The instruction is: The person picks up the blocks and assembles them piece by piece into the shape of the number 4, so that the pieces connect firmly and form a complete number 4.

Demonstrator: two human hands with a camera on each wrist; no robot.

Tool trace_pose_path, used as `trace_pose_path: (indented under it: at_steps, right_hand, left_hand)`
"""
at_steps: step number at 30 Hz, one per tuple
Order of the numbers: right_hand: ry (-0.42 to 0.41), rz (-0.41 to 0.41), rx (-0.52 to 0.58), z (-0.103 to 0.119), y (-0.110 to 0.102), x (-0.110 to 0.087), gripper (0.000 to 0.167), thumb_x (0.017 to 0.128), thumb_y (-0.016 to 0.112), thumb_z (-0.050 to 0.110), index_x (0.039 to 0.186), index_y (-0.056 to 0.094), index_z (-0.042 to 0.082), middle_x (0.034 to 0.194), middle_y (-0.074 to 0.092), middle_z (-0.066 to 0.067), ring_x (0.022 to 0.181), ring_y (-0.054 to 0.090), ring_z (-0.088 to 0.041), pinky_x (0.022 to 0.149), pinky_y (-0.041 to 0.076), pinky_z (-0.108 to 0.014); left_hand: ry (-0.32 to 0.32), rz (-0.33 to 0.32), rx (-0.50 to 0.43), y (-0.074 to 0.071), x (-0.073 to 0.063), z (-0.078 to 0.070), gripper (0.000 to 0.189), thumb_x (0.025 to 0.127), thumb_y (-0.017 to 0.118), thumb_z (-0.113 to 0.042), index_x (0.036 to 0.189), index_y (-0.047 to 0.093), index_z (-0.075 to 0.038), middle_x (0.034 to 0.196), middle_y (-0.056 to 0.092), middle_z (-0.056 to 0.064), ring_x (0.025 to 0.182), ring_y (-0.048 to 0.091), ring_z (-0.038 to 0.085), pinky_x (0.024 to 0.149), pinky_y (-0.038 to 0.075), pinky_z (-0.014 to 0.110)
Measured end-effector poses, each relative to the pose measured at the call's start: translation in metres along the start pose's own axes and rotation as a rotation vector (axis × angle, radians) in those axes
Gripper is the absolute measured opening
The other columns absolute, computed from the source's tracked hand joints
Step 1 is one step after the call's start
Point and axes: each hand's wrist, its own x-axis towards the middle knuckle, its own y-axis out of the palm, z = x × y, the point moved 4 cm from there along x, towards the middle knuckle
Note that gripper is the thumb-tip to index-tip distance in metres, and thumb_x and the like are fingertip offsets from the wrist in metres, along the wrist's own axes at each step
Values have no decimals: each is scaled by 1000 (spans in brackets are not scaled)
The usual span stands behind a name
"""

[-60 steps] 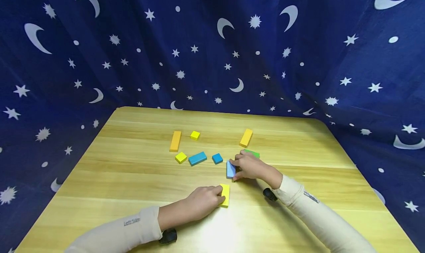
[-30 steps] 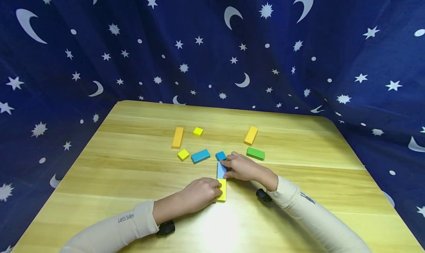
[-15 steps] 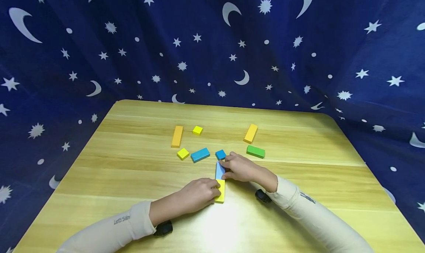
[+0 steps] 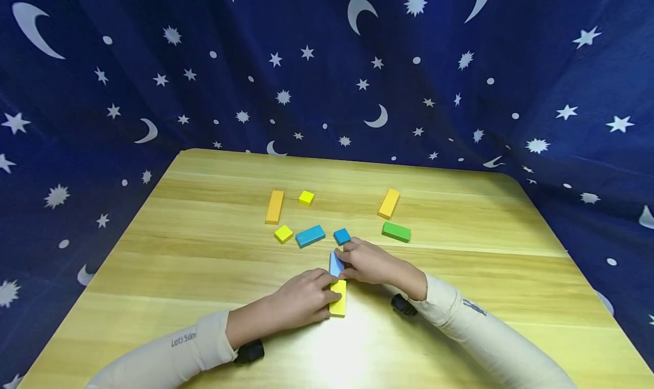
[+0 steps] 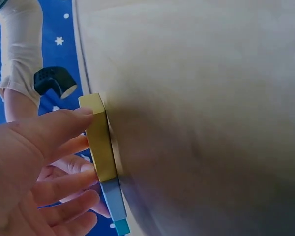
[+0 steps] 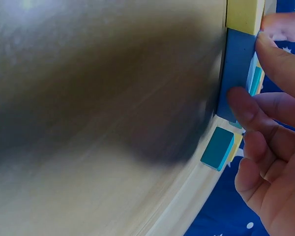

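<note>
In the head view, my left hand (image 4: 301,299) grips a yellow rectangular block (image 4: 338,306) lying on the wooden table, with its fingers over the block and the thumb by the near end. Just beyond it, my right hand (image 4: 370,262) pinches a light blue block (image 4: 334,264), thumb near one end and index finger near the other. The right wrist view shows the light blue block (image 6: 236,69) end to end with the yellow block (image 6: 243,14). Past the right fingertips lies a small blue block (image 4: 342,236). Both hands partly cover the blocks they hold.
Farther back on the table (image 4: 204,252) lie a long blue block (image 4: 310,236), a green block (image 4: 396,231), two orange blocks, one on the left (image 4: 274,207) and one on the right (image 4: 389,203), and two small yellow blocks (image 4: 283,234). A dark blue star-patterned cloth (image 4: 327,65) hangs behind.
The right hand has brought the light blue block left against the far end of the yellow block. The left hand's fingers have shifted forward toward the seam. The camera view has shifted slightly.
</note>
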Motion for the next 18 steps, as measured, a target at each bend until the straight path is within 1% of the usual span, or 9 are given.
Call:
trace_pose_path:
  at_steps: [5, 12, 18]
  right_hand:
    - [-10, 2, 3, -1, -1, 1, 47, 83, 65, 30, 115, 60, -3, 95, 64, -8, 82, 53, -16, 72, 45, -26]
    - [-10, -1, 10, -3, -1, 0, 51, 81, 66, 32, 117, 59, -3, 94, 64, -7, 80, 52, -15, 71, 45, -25]
    - [-21, -10, 38, -3, 0, 0, 51, 81, 66, 31, 117, 59, -5, 90, 64, -7, 78, 51, -15, 68, 44, -24]
  left_hand:
    - [-21, 26, -43, 0, 0, 2, 31, 83, 63, -40, 107, 68, -22, 124, 55, 5, 116, 51, 17, 101, 39, 29]
    - [-25, 33, -71, 0, 0, 4, 29, 84, 63, -38, 105, 69, -20, 121, 57, 6, 115, 52, 18, 101, 40, 31]
    - [-24, 49, -99, 0, 0, 6, 30, 84, 63, -39, 106, 68, -19, 123, 56, 7, 118, 51, 19, 102, 39, 31]
